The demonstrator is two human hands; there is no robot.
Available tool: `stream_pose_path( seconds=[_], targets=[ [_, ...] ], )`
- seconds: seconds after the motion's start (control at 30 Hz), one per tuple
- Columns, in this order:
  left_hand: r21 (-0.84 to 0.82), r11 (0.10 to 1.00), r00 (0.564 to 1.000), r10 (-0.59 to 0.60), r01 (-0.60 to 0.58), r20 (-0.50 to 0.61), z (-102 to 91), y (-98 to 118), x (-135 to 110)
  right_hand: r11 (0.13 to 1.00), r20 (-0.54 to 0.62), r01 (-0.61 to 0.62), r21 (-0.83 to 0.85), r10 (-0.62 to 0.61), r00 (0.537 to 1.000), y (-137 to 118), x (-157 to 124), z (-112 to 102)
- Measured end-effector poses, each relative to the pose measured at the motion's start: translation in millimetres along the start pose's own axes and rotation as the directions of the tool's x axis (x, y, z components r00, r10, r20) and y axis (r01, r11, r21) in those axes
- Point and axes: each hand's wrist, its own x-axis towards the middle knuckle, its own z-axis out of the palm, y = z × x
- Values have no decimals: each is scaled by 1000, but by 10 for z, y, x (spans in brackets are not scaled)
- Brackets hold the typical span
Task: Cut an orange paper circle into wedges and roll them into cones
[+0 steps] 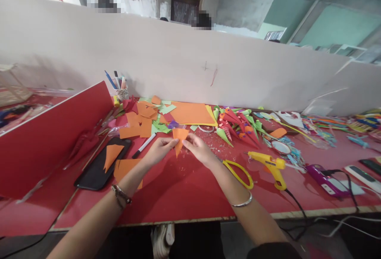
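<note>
Between my two hands, above the red tabletop, is a small orange paper triangle (pixel 179 135) with its tip pointing down toward me. My left hand (pixel 162 148) pinches its left edge between thumb and fingers. On the opposite edge, my right hand (pixel 198 147) grips it the same way. A capped marker (pixel 144 146) lies just left of my left hand. Yellow-handled scissors (pixel 239 174) rest partly under my right forearm. Another cut orange paper piece (pixel 112 156) sits on a black tray (pixel 99 167) at the left.
Orange and green paper scraps (pixel 139 120) and orange sheets (pixel 190 113) lie behind my hands. A pile of paper cones (pixel 235 126) is to their right. A yellow glue gun (pixel 269 165) and a purple power strip (pixel 324 179) trail cords. A red board (pixel 59 136) stands left; a pale partition (pixel 166 60) rises behind.
</note>
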Motion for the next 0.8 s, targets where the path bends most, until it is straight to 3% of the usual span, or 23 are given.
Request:
stream_pose_path(
  seconds=[0.1, 0.3, 0.8],
  targets=[
    [-28, 999, 997, 30, -32, -71, 75, -91, 75, 999, 71, -35, -1, 35, 997, 134, 10, 45],
    [-83, 996, 987, 24, -38, -161, 177, -212, 66, 999, 75, 7, -37, -4, 997, 258, 16, 68],
    [-117, 993, 983, -12, -10, -181, 194, -286, 34, 999, 93, -31, -34, 34, 995, 346, -26, 116]
  ],
)
